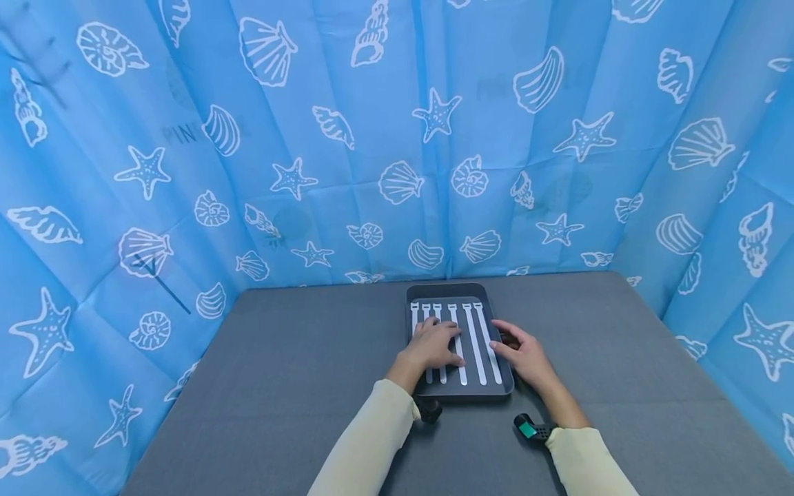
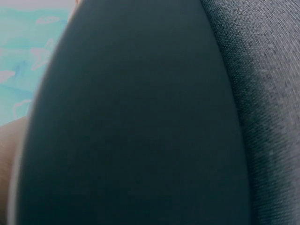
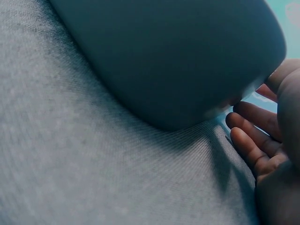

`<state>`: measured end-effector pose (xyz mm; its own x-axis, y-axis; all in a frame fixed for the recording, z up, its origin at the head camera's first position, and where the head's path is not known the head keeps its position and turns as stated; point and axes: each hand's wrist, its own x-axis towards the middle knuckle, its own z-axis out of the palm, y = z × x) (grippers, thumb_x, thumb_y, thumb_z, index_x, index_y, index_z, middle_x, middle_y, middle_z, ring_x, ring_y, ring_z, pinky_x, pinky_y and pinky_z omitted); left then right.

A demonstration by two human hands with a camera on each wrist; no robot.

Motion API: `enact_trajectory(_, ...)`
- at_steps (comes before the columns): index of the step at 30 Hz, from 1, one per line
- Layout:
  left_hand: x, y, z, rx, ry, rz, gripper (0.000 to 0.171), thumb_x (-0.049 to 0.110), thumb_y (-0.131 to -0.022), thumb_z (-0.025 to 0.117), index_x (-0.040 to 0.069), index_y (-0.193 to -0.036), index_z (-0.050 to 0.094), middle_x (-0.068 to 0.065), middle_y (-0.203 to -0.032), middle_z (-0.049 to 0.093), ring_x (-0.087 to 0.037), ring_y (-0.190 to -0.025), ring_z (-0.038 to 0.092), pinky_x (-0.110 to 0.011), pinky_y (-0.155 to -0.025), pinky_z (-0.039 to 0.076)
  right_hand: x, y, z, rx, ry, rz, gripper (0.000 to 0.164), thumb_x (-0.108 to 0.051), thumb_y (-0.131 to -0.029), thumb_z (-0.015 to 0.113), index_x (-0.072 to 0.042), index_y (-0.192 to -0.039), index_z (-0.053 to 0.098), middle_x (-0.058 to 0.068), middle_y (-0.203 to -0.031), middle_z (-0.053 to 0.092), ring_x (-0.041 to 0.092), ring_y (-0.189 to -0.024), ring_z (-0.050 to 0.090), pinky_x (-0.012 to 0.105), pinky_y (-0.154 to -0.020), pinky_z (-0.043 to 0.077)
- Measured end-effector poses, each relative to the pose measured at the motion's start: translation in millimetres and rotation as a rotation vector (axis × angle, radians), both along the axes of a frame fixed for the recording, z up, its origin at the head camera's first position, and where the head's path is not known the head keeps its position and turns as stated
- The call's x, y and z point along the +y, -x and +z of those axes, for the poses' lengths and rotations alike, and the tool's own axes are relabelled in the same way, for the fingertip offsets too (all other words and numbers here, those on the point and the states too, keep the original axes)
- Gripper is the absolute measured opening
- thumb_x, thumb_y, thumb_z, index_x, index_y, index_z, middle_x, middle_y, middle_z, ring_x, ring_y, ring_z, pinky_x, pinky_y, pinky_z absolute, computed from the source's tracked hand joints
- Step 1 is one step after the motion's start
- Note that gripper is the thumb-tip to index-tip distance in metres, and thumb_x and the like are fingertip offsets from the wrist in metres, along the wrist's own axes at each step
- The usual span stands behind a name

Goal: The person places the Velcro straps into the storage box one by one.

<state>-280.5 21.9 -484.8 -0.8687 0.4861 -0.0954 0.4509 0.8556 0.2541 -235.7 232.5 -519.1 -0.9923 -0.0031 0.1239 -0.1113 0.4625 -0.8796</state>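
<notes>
A dark grey shallow tray (image 1: 462, 398) holds several white strap-style cable ties (image 1: 474, 337), laid lengthwise side by side with their slotted heads at the far end. Over the left and middle ties reaches my left hand (image 1: 431, 346), its thumb and fingers spread apart. Whether its fingertips touch a tie cannot be made out. My right hand (image 1: 524, 355) is at the tray's right side, thumb and forefinger at the rim, the other fingers loosely bent outside the wall. Close up in the right wrist view, the tray's corner (image 3: 187, 56) stands beside those fingertips. The tray wall (image 2: 136, 112) fills most of the left wrist view.
The tray sits on a grey cloth-covered table (image 1: 298, 358), near its back edge. Behind and at both sides hangs a blue curtain (image 1: 347, 158) with white shells and starfish. A dark wrist device (image 1: 535, 430) is strapped to the right wrist.
</notes>
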Motion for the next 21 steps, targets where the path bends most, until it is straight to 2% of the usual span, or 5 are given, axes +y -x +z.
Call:
enact_trajectory(5,-2.9,-2.8,1.2,0.01,-0.039,0.009,0.06,0.05,-0.085,0.071,0.029,-0.139,0.055,0.009,-0.151,0.039,-0.027,-0.141,0.026,-0.046,-0.114,0.021,-2.1,1.9,0.8,-0.008,0.01,0.01,0.049,-0.017,-0.097,0.061,-0.005,-0.142,0.047,0.022,-0.14,0.047,0.037,-0.116,0.05,0.054,-0.098,0.042)
enact_trajectory(11,-8.4,-4.9,10.4,0.123,-0.086,-0.007,0.056,0.047,-0.089,0.067,0.027,-0.14,0.054,0.003,-0.152,0.039,-0.028,-0.14,0.029,-0.05,-0.112,0.024,4.7,4.3,5.4,0.017,0.064,0.043,0.048,-0.015,-0.097,0.06,0.0,-0.141,0.046,0.024,-0.139,0.048,0.039,-0.12,0.049,0.053,-0.098,0.043)
enact_trajectory(14,-14.4,-10.2,15.7,0.174,-0.131,-0.006,0.053,0.044,-0.09,0.067,0.026,-0.139,0.055,0.0,-0.151,0.041,-0.026,-0.138,0.031,-0.05,-0.111,0.026,12.9,-0.9,9.0,0.014,0.094,0.036,0.048,-0.016,-0.098,0.059,0.001,-0.141,0.046,0.025,-0.137,0.05,0.039,-0.121,0.05,0.044,-0.094,0.048)
enact_trajectory(17,-25.1,-17.8,17.3,0.234,-0.193,-0.016,0.05,0.041,-0.091,0.067,0.025,-0.137,0.057,-0.001,-0.149,0.043,-0.024,-0.136,0.034,-0.048,-0.11,0.029,23.5,-10.7,13.8,0.004,0.097,0.02,0.049,-0.019,-0.098,0.06,0.001,-0.141,0.047,0.025,-0.134,0.053,0.038,-0.12,0.052,0.03,-0.086,0.052)
enact_trajectory(21,-49.7,-26.1,13.6,0.372,-0.276,-0.03,0.045,0.034,-0.089,0.071,0.024,-0.132,0.061,0.0,-0.143,0.049,-0.023,-0.132,0.041,-0.048,-0.107,0.033,40.5,-26.2,19.5,0.021,-0.006,0.02,0.049,-0.022,-0.098,0.06,0.002,-0.139,0.048,0.024,-0.131,0.056,0.038,-0.118,0.053,0.018,-0.082,0.047)
